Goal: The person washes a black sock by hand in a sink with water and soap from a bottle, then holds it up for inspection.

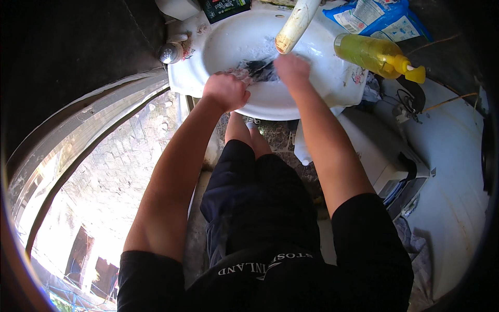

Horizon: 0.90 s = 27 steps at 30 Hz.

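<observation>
A white round sink (223,41) sits ahead of me, with soapy water in its bowl. In the suds lies a dark wet cloth (261,69). My left hand (225,91) is closed in a fist on the near left end of the cloth. Beside it, my right hand (292,69) grips the cloth's right end. The two hands are close together over the bowl. A pale pipe or spout (296,24) hangs down over the basin just above my right hand.
A yellow pump bottle (375,54) lies on the sink's right rim. Behind it rests a blue and white packet (377,16). A chrome tap knob (170,52) is at the sink's left. A white appliance (447,171) stands to the right, a low wall opening to the left.
</observation>
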Tool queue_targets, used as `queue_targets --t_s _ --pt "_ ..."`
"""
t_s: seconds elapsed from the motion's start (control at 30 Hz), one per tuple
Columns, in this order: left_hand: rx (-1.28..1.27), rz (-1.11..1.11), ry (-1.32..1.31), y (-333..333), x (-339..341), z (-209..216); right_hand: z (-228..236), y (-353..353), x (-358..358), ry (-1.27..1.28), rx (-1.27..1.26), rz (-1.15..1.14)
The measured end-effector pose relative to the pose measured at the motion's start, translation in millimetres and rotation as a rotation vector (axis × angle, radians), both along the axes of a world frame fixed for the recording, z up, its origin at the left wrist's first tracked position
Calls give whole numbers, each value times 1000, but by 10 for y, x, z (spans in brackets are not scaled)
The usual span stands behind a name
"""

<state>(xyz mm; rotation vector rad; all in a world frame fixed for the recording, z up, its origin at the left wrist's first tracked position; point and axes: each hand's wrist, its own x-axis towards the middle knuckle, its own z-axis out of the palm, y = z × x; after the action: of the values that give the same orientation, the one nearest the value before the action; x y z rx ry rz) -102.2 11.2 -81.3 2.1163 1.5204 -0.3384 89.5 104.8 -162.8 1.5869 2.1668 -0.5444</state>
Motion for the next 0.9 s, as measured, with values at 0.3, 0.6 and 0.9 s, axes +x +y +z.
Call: queue_targets --t_s 0.3,0.6,0.9 --pt "-94 21 70 21 15 -64 130 77 140 -29 46 -59" --pt "-272 1392 -1194 81 564 -84 977 -548 -130 942 -37 -439" --pt "-722 1609 -1901 225 601 -720 1408 -673 -411 823 184 -324"
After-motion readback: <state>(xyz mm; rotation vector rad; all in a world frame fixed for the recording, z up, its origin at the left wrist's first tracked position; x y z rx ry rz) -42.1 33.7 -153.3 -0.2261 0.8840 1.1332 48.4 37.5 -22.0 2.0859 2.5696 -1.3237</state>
